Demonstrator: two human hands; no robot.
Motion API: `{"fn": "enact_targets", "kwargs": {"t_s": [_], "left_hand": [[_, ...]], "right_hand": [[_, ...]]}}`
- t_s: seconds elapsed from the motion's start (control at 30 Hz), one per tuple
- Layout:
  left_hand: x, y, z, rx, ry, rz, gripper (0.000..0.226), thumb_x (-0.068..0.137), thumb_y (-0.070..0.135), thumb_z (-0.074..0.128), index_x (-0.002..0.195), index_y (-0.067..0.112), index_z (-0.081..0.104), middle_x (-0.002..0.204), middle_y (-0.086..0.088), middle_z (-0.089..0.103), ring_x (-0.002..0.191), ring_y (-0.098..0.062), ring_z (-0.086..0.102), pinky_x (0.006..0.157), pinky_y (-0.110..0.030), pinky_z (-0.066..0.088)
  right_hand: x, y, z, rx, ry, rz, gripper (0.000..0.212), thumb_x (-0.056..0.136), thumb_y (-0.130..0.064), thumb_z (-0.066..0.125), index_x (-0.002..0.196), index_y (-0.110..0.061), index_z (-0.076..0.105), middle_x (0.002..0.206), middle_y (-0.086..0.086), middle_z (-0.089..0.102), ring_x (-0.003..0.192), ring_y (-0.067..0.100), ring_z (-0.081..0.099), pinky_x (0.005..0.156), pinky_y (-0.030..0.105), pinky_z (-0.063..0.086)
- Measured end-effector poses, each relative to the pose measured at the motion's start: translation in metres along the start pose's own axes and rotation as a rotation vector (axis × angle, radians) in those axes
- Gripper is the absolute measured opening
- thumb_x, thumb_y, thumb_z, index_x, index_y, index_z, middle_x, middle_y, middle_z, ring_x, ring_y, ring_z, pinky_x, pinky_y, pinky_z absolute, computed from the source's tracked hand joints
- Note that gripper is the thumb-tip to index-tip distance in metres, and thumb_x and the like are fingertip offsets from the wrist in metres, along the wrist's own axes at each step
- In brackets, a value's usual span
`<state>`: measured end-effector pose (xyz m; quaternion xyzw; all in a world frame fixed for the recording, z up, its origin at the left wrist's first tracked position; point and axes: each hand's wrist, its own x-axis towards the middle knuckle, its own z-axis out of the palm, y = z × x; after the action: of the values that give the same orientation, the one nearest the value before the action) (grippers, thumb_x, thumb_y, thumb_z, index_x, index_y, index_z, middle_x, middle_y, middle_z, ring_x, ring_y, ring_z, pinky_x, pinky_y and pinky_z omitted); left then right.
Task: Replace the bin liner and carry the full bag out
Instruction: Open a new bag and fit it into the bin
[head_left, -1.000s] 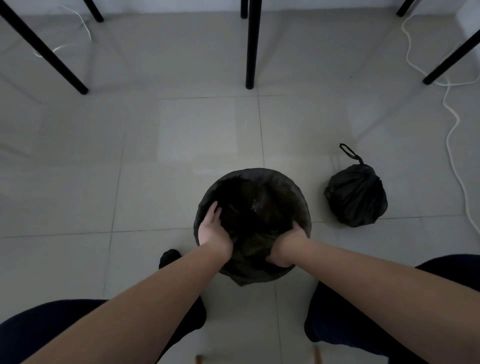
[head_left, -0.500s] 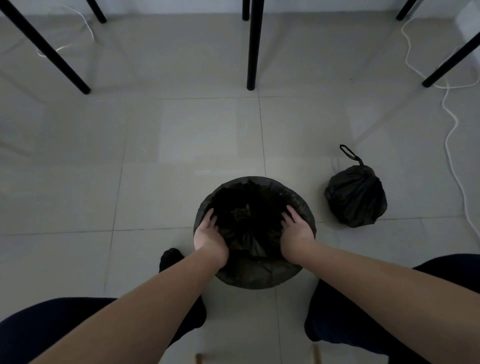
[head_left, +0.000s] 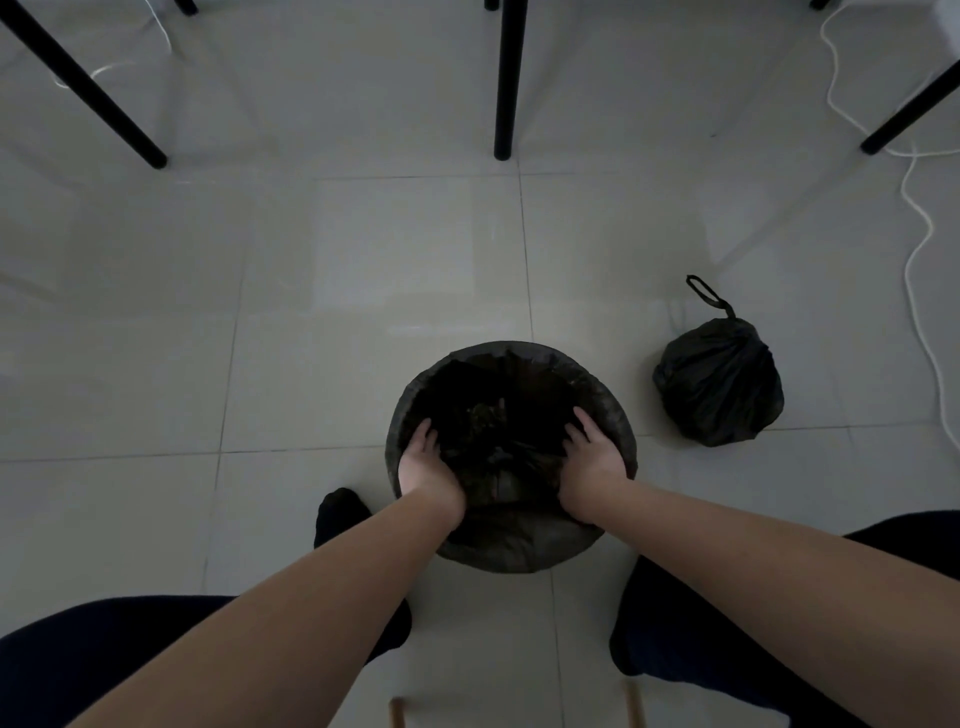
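Black plastic liner (head_left: 511, 470): fitted inside a round bin (head_left: 618, 415), its edge folded over the rim all the way round. Crumpled folds gather toward the near side of the opening; the depth of the bin is too dark to read.

Bin: stands on the floor (head_left: 311, 312), on pale grey tiles, between the person's knees.

Left hand (head_left: 428, 470): palm down inside the left part of the opening, fingers spread and flat against the liner. Grip apart, closed on nothing.

Right hand (head_left: 592, 465): palm down inside the right part of the opening, fingers spread and pressed on the liner. Grip apart likewise.

Full bag (head_left: 719, 384): black, rounded, tied at the top, with a loop handle (head_left: 704, 291) sticking up and away from the viewer. Rests on the floor to the right of the bin, near it but not touching.

White cable (head_left: 919, 218): runs in loose curves down the right edge of the floor, beyond the full bag.

Black furniture legs: one upright leg (head_left: 504, 83) at top centre, one slanted leg (head_left: 83, 85) at top left, another (head_left: 909, 111) at top right. All stand well apart from the bin.

Dark trouser legs (head_left: 779, 623): at the lower left and lower right. One dark sock (head_left: 337, 514) sits on the tile just left of the bin.
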<state>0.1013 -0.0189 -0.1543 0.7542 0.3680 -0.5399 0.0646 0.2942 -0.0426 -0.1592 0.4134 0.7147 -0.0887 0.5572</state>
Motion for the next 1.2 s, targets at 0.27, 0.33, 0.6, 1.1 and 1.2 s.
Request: {"fn": "enact_targets", "kwargs": {"t_s": [0.27,0.33,0.6,1.1,1.2], "left_hand": [[-0.007,0.005,-0.02,-0.134,0.042,0.035,0.068,0.107,0.048,0.034,0.167,0.02,0.019,0.173,-0.009,0.023,0.162,-0.033,0.006,0.129,-0.053,-0.005],[-0.003,0.01,-0.019,-0.268,0.182,0.084,0.059,0.106,0.039,0.041,0.161,0.018,0.038,0.166,-0.009,0.038,0.158,-0.032,0.022,0.13,-0.05,0.006],[0.01,0.003,0.002,0.1,0.064,-0.06,0.099,0.094,0.083,0.019,0.168,0.02,-0.003,0.175,-0.017,-0.007,0.16,-0.037,-0.015,0.12,-0.057,-0.025],[-0.015,0.019,-0.004,-0.359,-0.023,0.195,0.08,0.101,0.071,0.024,0.167,0.025,0.024,0.171,-0.008,0.028,0.159,-0.03,0.02,0.129,-0.051,0.006],[-0.023,0.02,0.0,-0.253,-0.135,0.159,0.089,0.098,0.078,0.019,0.168,0.023,0.014,0.175,-0.007,0.018,0.163,-0.029,0.004,0.128,-0.053,-0.01]], "right_hand": [[-0.011,-0.001,-0.031,0.289,0.222,-0.05,0.05,0.102,-0.031,0.046,0.149,-0.015,0.048,0.148,0.014,0.052,0.139,0.037,0.042,0.122,0.058,0.02],[-0.002,-0.002,-0.029,0.334,0.348,-0.072,0.043,0.101,-0.029,0.048,0.141,-0.014,0.055,0.144,0.013,0.055,0.134,0.035,0.045,0.119,0.055,0.026],[0.012,0.005,-0.006,-0.077,0.094,0.059,0.1,0.093,-0.081,0.016,0.162,-0.012,-0.007,0.172,0.014,-0.004,0.157,0.035,-0.017,0.114,0.061,-0.029],[-0.021,-0.011,-0.017,0.435,0.019,-0.194,0.072,0.101,-0.068,0.018,0.164,-0.033,0.017,0.171,0.004,0.02,0.158,0.032,0.007,0.12,0.065,-0.016],[-0.029,-0.016,-0.012,0.378,-0.197,-0.201,0.079,0.1,-0.072,0.015,0.164,-0.027,0.018,0.17,0.007,0.022,0.158,0.032,0.009,0.122,0.064,-0.012]]}}
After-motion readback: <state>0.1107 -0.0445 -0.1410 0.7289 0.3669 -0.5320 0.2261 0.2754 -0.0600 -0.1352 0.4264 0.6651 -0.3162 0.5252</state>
